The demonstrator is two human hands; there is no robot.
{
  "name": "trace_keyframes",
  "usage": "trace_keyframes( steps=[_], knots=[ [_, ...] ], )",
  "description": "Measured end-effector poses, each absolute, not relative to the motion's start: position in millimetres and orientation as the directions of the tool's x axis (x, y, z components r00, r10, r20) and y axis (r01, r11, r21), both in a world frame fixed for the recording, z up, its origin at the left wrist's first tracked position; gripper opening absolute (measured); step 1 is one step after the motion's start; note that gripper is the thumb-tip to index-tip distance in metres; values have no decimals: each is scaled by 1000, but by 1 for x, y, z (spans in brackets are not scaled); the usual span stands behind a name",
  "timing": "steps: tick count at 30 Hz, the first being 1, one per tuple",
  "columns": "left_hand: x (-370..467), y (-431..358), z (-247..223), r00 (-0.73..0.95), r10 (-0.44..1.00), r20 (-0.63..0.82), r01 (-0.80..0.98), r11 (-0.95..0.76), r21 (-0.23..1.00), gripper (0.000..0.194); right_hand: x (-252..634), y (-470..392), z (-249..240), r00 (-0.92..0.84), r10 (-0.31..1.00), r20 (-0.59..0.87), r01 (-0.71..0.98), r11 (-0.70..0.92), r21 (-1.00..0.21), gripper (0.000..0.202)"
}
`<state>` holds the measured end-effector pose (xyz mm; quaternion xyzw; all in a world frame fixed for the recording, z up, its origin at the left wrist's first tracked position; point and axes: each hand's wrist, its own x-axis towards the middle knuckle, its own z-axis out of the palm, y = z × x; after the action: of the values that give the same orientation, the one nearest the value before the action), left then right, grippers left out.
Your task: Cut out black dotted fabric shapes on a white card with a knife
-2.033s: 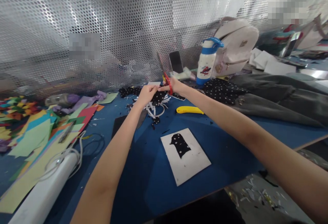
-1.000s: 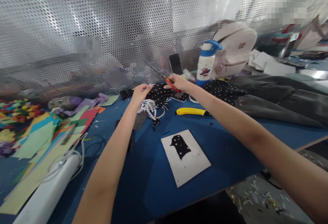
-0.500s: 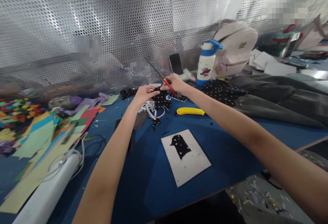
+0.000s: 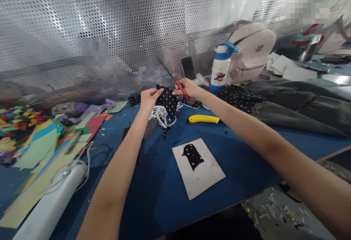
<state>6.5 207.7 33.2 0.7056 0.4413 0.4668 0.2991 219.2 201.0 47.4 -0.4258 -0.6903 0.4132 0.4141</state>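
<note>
My left hand pinches the upper left edge of a black, white-dotted cloth, which hangs over a bundle of white strips. Red-handled scissors are in my right hand, beside the cloth's right edge, their long dark blades pointing up and to the left. Nearer to me a white board lies on the blue table, with a cut piece of black dotted cloth on it. A yellow cutter lies below my right wrist.
Coloured paper and a white power strip lie at the left. Behind my right arm stand a bottle, a phone and a pale backpack. Dark clothing covers the right side. A perforated metal screen rises behind.
My left hand has moved slightly left, away from my right hand, and the dotted cloth is now spread wider between them. The scissors have shifted a little, their tips nearer the screen's middle.
</note>
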Motion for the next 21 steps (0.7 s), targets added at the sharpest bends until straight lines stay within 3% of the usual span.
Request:
trace_keyframes(
  steps=[14, 21],
  knots=[
    [9, 199, 39, 368, 862, 347, 394, -483, 782, 29, 204, 202, 36, -277, 928, 248, 296, 328, -897, 28],
    [1, 204, 35, 382, 867, 322, 387, -466, 796, 27, 216, 209, 36, -273, 928, 253, 322, 336, -885, 31]
  ],
)
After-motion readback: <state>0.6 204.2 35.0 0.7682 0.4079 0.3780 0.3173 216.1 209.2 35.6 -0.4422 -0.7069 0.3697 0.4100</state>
